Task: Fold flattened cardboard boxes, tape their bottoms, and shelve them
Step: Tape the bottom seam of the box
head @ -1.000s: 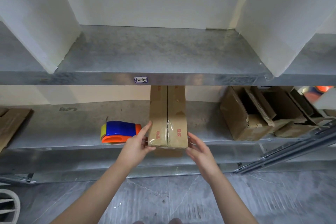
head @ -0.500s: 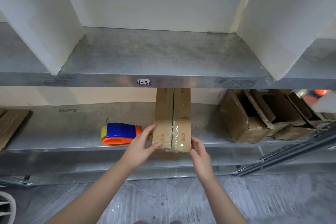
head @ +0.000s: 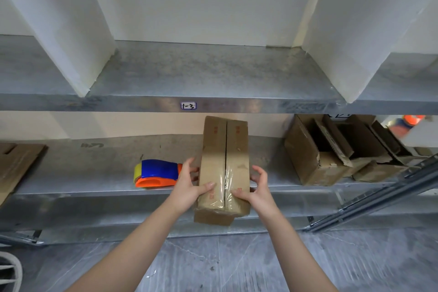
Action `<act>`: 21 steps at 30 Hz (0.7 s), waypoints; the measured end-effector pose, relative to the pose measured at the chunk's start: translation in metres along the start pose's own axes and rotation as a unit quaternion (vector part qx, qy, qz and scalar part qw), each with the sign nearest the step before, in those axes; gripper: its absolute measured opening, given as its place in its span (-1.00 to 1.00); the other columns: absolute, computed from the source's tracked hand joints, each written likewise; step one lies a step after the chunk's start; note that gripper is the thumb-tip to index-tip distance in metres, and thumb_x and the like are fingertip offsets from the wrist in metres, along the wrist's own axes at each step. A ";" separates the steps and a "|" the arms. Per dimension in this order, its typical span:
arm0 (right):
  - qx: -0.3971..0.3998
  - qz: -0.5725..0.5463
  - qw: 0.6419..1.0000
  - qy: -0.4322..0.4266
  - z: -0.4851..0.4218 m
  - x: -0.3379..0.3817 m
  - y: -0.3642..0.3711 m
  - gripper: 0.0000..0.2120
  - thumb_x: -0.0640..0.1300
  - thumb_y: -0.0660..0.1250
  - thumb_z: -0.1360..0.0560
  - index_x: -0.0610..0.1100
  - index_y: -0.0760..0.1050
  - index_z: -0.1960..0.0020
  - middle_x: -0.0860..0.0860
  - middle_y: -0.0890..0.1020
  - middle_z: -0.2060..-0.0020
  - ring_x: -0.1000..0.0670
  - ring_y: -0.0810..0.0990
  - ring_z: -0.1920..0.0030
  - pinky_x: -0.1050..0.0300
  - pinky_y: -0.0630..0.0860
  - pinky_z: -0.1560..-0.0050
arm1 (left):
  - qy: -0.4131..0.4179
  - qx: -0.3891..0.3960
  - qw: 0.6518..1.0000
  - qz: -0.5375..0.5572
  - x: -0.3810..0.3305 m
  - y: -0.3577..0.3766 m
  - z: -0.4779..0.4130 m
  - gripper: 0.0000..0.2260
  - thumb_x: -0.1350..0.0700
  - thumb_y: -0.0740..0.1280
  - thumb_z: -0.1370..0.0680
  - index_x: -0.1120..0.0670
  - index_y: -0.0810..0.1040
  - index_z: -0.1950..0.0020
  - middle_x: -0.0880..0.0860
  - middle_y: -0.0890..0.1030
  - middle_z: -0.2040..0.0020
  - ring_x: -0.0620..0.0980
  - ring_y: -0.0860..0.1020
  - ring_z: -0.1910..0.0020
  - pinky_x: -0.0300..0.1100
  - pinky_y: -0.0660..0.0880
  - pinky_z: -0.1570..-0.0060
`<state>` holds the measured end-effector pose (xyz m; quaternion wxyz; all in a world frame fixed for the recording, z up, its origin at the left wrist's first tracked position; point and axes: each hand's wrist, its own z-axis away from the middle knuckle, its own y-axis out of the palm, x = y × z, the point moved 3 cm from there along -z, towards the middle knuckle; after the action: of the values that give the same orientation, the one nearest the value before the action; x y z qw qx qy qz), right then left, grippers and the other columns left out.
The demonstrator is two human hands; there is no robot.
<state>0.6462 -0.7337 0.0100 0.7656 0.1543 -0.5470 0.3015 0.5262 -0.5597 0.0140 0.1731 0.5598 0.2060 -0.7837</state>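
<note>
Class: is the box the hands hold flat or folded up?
Folded up: the box has depth, its two flaps meet at a centre seam, and shiny tape covers the seam's near end.

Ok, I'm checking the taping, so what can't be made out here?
Head view:
Underside of cardboard box: faces down.
Its red print: too small to read.
Right end of tape dispenser: behind the left hand.
The orange object far right: blurred, partly behind a white panel.

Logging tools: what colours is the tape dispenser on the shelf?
The dispenser is blue, with orange base and yellow end; head view.
</note>
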 end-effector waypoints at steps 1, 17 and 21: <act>0.001 0.001 1.000 -0.001 0.005 0.000 -0.001 -0.13 -0.14 0.61 -0.29 0.19 0.15 -0.37 0.13 0.44 -0.19 0.00 0.56 -0.15 0.02 0.56 -0.12 | -0.001 0.004 1.000 0.003 0.001 -0.001 0.005 -0.17 0.09 0.57 -0.37 -0.17 0.16 -0.49 -0.02 0.34 -0.36 -0.01 0.39 -0.34 0.05 0.43 -0.31; -0.027 -0.043 0.997 -0.058 0.087 0.032 -0.025 -0.46 -0.15 0.51 -0.36 0.05 0.36 -0.25 0.07 0.53 -0.21 0.07 0.52 -0.20 -0.04 0.50 -0.22 | 0.030 0.028 0.997 0.068 -0.043 0.016 0.068 -0.40 0.04 0.56 -0.37 -0.20 0.32 -0.27 -0.09 0.43 -0.34 -0.05 0.41 -0.35 0.09 0.43 -0.31; -0.038 -0.059 0.995 -0.066 0.100 0.057 -0.029 -0.59 0.21 0.28 -0.51 0.21 0.31 -0.32 0.11 0.50 -0.24 0.11 0.48 -0.24 -0.02 0.47 -0.25 | 0.051 0.015 0.997 0.058 -0.076 0.015 0.078 -0.31 -0.41 0.43 -0.28 -0.37 0.24 -0.33 -0.08 0.43 -0.35 0.01 0.46 -0.30 0.11 0.43 -0.28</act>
<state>0.6027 -0.7956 0.1008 0.7496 0.1770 -0.5971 0.2241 0.4948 -0.6094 0.1064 0.1993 0.6126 0.1701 -0.7457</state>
